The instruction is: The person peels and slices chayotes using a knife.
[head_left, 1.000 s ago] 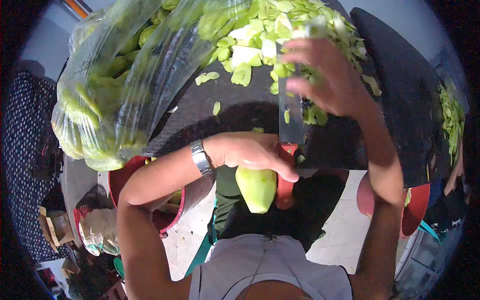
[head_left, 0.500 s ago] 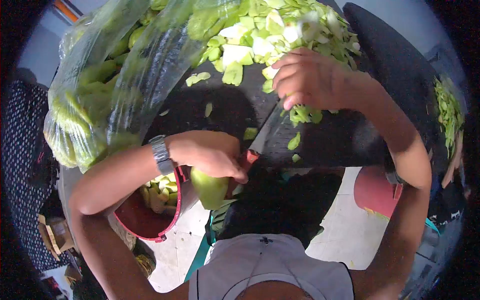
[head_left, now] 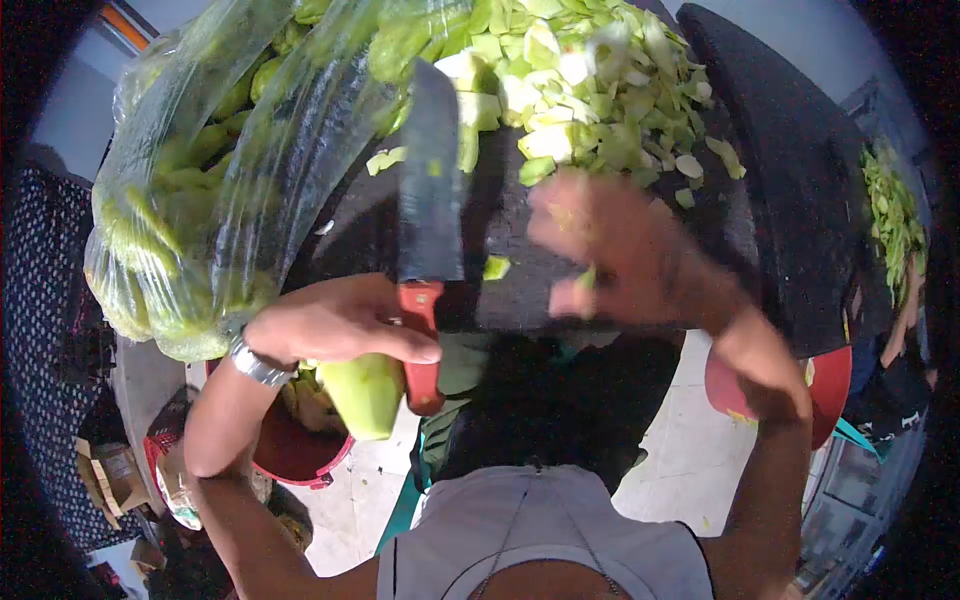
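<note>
My left hand (head_left: 335,318), with a metal watch at the wrist, is closed round a pale green peeled vegetable (head_left: 362,395) that looks like chayote. Its thumb also presses on the red handle of a broad-bladed knife (head_left: 433,190), whose blade points away from me over the dark tabletop (head_left: 345,225). My right hand (head_left: 620,250) is smeared by motion above the table, near the pile of peelings (head_left: 590,90). A green bit shows at its fingertips, but I cannot make out whether it is held.
A clear plastic bag (head_left: 180,220) full of green vegetables stands on the left. Below my left hand is a red bucket (head_left: 310,460) with cut pieces. A red container (head_left: 828,395) stands at right. A dark raised panel (head_left: 790,170) edges the table's right side.
My left hand has moved left with the vegetable, and the knife has swung upright. My right hand has come back from the pile towards me. Peelings near the right hand have shifted away.
</note>
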Tool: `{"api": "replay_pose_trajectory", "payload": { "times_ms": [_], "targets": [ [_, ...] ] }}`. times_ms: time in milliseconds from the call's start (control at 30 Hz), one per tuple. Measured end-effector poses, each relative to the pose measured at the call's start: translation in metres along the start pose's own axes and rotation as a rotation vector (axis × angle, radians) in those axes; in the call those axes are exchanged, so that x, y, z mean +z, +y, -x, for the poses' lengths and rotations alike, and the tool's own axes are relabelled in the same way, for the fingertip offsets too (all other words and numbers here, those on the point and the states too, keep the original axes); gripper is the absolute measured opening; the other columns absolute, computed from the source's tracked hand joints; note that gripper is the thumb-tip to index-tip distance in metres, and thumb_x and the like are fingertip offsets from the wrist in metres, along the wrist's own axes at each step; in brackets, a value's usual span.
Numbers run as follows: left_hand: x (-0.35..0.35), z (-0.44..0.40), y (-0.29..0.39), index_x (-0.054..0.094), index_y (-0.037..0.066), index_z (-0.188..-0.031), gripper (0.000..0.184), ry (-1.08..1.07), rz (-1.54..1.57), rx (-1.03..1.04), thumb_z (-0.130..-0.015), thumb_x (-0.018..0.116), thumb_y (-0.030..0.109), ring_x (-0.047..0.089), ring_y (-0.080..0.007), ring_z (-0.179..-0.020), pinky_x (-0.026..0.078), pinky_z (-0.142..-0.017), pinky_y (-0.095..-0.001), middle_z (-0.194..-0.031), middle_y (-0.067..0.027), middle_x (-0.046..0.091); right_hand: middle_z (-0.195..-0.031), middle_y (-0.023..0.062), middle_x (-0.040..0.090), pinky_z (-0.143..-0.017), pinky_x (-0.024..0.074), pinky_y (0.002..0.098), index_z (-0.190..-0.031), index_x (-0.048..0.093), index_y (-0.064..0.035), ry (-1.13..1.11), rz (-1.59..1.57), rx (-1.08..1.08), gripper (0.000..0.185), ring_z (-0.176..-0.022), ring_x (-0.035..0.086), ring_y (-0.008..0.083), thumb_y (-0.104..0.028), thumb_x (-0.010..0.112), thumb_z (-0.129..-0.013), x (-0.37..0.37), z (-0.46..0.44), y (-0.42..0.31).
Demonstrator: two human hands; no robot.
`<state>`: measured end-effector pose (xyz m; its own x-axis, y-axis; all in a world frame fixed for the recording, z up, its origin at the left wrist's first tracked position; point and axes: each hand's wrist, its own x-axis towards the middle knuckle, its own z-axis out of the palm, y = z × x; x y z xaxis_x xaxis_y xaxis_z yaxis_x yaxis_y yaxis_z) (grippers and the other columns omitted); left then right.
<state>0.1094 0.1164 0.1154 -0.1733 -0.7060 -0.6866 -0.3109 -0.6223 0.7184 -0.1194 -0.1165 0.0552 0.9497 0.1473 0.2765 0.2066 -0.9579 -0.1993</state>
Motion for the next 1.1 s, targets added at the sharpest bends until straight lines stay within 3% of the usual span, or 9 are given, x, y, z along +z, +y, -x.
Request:
{"api": "replay_pose_trajectory", "payload": {
  "times_ms": [233,533,633,667,767,867,967,1000,1100],
  "targets": [
    [0.012,0.027,-0.029,0.073,0.004,-0.090,0.026,0.348,0.266,0.177,-0.085,0.083,0.027,0.056,-0.0059,-0.069,0.044,-0.063,-0.0268,-0.077,0.0029,0.068,-0.162,0.0086,0.036,-0.117,0.0316,0.0532,-0.152,0.042,-0.0138,-0.199,-0.004,-0.289,0.061,-0.145,0.040,0.0284,-0.042,0.054,-0.099,0.044,-0.016,0.016],
    [0.024,0.037,-0.046,0.067,0.005,-0.102,0.030,0.454,0.379,0.210,-0.083,0.085,0.020,0.063,-0.0103,-0.083,0.050,-0.076,-0.0284,-0.090,-0.0004,0.069,-0.149,0.0094,0.053,-0.108,0.0437,0.0424,-0.142,0.053,-0.0058,-0.057,0.556,-0.274,0.051,-0.123,0.059,0.0280,-0.020,0.058,-0.093,0.020,-0.101,0.176],
    [0.025,0.029,-0.048,0.067,0.005,-0.101,0.026,0.371,0.481,0.218,-0.085,0.083,0.019,0.062,-0.0093,-0.084,0.049,-0.077,-0.0281,-0.089,0.0015,0.068,-0.142,0.0098,0.059,-0.100,0.0480,0.0417,-0.137,0.057,-0.0052,0.116,0.630,-0.473,0.048,-0.116,0.062,0.0255,-0.018,0.059,-0.091,0.006,-0.128,0.204],
    [0.025,0.025,-0.048,0.067,0.005,-0.100,0.026,0.319,0.502,0.226,-0.086,0.082,0.020,0.062,-0.0091,-0.084,0.049,-0.077,-0.0281,-0.088,0.0016,0.068,-0.130,0.0085,0.065,-0.093,0.0512,0.0414,-0.131,0.061,-0.0055,0.167,0.694,-0.506,0.039,-0.111,0.064,0.0237,-0.015,0.056,-0.093,0.003,-0.139,0.211],
    [0.024,0.005,-0.040,0.068,0.005,-0.096,0.023,0.231,0.533,0.294,-0.087,0.080,0.021,0.062,-0.0087,-0.083,0.048,-0.076,-0.0269,-0.086,0.0017,0.068,-0.083,0.0103,0.056,-0.069,0.0490,0.0390,-0.092,0.066,-0.0032,0.535,0.496,-0.202,0.013,-0.078,0.056,0.0264,-0.016,0.064,-0.089,-0.006,-0.154,0.223],
    [0.027,-0.016,-0.026,0.069,0.003,-0.096,0.027,0.215,0.614,0.302,-0.086,0.080,0.025,0.063,-0.0093,-0.085,0.048,-0.077,-0.0266,-0.089,0.0001,0.069,-0.099,0.0133,0.065,-0.084,0.0501,0.0415,-0.097,0.068,-0.0079,0.356,0.270,0.467,0.016,-0.094,0.064,0.0279,-0.020,0.069,-0.086,-0.050,-0.120,0.252],
    [0.030,-0.042,-0.029,0.069,0.004,-0.096,0.027,0.217,0.648,0.335,-0.090,0.076,0.029,0.065,-0.0104,-0.078,0.050,-0.071,-0.0276,-0.088,-0.0012,0.070,-0.095,0.0146,0.065,-0.085,0.0504,0.0441,-0.085,0.061,-0.0052,0.373,0.151,0.663,0.030,-0.093,0.065,0.0307,-0.031,0.076,-0.083,-0.036,-0.086,0.101],
    [0.036,-0.044,-0.022,0.069,0.004,-0.094,0.029,0.236,0.706,0.362,-0.091,0.074,0.033,0.066,-0.0114,-0.076,0.051,-0.070,-0.0280,-0.087,-0.0013,0.070,-0.097,0.0147,0.066,-0.087,0.0505,0.0430,-0.089,0.062,-0.0050,0.092,0.106,0.690,0.035,-0.096,0.065,0.0311,-0.036,0.077,-0.084,-0.032,-0.069,0.082],
    [0.039,-0.050,-0.020,0.070,0.004,-0.094,0.031,0.229,0.686,0.387,-0.091,0.073,0.034,0.066,-0.0115,-0.076,0.051,-0.070,-0.0276,-0.085,-0.0010,0.069,-0.134,0.0220,0.055,-0.105,0.0418,0.0488,-0.125,0.059,-0.0072,0.243,0.069,0.258,0.060,-0.127,0.052,0.0385,-0.049,0.075,-0.085,0.024,0.009,0.028]
  ]
}}
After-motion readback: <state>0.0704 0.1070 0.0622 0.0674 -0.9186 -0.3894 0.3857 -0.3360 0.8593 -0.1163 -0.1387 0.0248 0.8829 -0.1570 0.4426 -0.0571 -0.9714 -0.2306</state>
